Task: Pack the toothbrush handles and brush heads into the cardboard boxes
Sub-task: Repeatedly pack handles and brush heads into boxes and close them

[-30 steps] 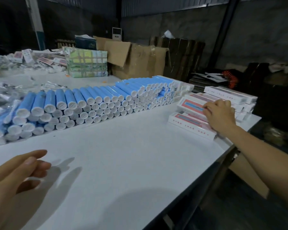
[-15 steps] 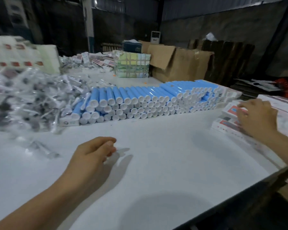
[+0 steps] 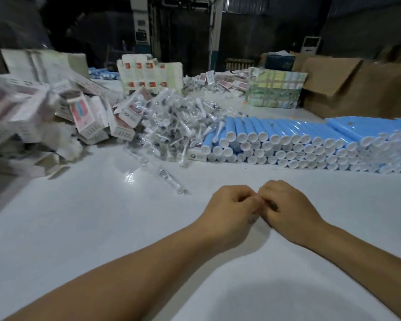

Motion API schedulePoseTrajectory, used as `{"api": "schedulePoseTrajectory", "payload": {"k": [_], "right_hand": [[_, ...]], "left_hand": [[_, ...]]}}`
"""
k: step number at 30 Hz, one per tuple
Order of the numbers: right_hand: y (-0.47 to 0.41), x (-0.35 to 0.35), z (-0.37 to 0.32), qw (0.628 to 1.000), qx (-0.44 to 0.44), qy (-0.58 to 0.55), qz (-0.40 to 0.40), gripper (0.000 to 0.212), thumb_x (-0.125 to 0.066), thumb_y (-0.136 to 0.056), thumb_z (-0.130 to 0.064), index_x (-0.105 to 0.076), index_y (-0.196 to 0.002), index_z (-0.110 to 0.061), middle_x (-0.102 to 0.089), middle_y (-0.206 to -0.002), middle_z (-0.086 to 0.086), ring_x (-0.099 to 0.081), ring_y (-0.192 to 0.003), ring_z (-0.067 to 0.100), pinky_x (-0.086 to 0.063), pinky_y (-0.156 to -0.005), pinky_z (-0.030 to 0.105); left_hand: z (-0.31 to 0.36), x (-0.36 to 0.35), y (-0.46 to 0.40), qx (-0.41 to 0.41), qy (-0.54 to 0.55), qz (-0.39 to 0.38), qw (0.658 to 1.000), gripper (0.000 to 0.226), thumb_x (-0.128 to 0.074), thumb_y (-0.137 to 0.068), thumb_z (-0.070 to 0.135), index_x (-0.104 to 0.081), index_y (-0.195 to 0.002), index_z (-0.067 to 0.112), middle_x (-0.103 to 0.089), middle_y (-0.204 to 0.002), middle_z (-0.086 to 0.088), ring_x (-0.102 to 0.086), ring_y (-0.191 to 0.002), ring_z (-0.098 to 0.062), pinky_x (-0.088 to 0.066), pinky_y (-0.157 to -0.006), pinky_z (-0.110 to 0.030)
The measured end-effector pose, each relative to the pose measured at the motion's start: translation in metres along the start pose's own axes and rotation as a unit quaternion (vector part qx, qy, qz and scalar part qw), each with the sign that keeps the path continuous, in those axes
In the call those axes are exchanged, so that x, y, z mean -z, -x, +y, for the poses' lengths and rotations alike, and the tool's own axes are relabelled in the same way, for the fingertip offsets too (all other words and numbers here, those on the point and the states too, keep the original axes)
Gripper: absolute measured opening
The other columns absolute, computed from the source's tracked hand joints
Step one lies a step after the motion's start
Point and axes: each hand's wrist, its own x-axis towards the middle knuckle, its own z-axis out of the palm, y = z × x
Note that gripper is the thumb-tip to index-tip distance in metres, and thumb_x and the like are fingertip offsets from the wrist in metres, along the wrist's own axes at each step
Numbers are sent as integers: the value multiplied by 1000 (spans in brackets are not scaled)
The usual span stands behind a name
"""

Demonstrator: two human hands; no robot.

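Both hands meet over the white table [image 3: 83, 228], knuckle to knuckle: the left hand [image 3: 229, 205] and the right hand [image 3: 287, 205] have their fingers curled inward, and the fingertips touch each other. Whether something small is pinched between them I cannot tell; nothing shows clearly there.

The things of the task lie beyond the hands. One wrapped brush head [image 3: 171, 180] lies alone on the table, just ahead and to the left of the left hand. Farther in the same direction is the heap of wrapped brush heads [image 3: 176, 126]. The stack of blue toothbrush handles [image 3: 287, 140] runs ahead and to the right of the right hand, with the white caps toward the person. The small cardboard boxes [image 3: 83, 117] lie tumbled far to the left, well apart from the hands.

In my judgement no set is in work yet. To do it well, the left hand should bring one box near first, then take the lone brush head, while the right hand draws a handle from the top row, not from below, so the stack does not roll down.
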Motion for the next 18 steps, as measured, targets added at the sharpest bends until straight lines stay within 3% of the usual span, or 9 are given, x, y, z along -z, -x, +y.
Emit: {"api": "schedulePoseTrajectory", "payload": {"k": [3,6,8,11,14,18], "right_hand": [[1,-2,4,1000,8,-13,-8,20,-68,-78,-1,-64,-74,-21,-50,-75,-12,-46,-75,16,-34,-61,25],[1,-1,2,1000,-1,-19,-10,30,-66,-76,-3,-57,-72,-31,-54,-76,-10,-48,-77,16,-38,-61,28],[0,-2,1,1000,3,-23,-7,34,-66,-76,-3,-54,-72,-34,-55,-75,-9,-49,-76,14,-38,-61,28],[3,-2,3,1000,3,-12,-2,23,-67,-81,-5,-65,-76,-27,-57,-75,-10,-50,-77,10,-38,-61,24],[4,-3,4,1000,4,9,5,21,-69,-80,-2,-69,-78,-23,-57,-78,-15,-52,-78,9,-39,-61,23],[5,-5,2,1000,-5,3,19,25,-73,-76,1,-69,-79,-24,-59,-83,-18,-57,-80,12,-43,-65,27]], "left_hand": [[0,1,0,-22,-45,-7,999,30,-58,-84,33,-59,-76,4,-56,-67,1,-53,-67,-16,-49,-68,-37],[3,2,1,-26,-77,-13,997,28,-57,-90,27,-59,-76,3,-54,-65,0,-50,-64,-15,-45,-64,-31],[4,3,3,-20,-68,-8,997,26,-58,-89,27,-61,-77,4,-54,-68,-2,-50,-66,-17,-46,-66,-33],[13,10,1,20,-17,-6,1000,15,-60,-84,20,-66,-77,9,-59,-70,-1,-54,-71,-15,-51,-75,-37],[33,42,-9,8,-88,7,996,13,-58,-91,17,-71,-90,16,-62,-74,9,-58,-77,-11,-49,-79,-29],[66,112,-23,-36,-213,68,974,17,-55,-95,18,-70,-100,12,-63,-81,8,-60,-82,-13,-50,-77,-29]]}}
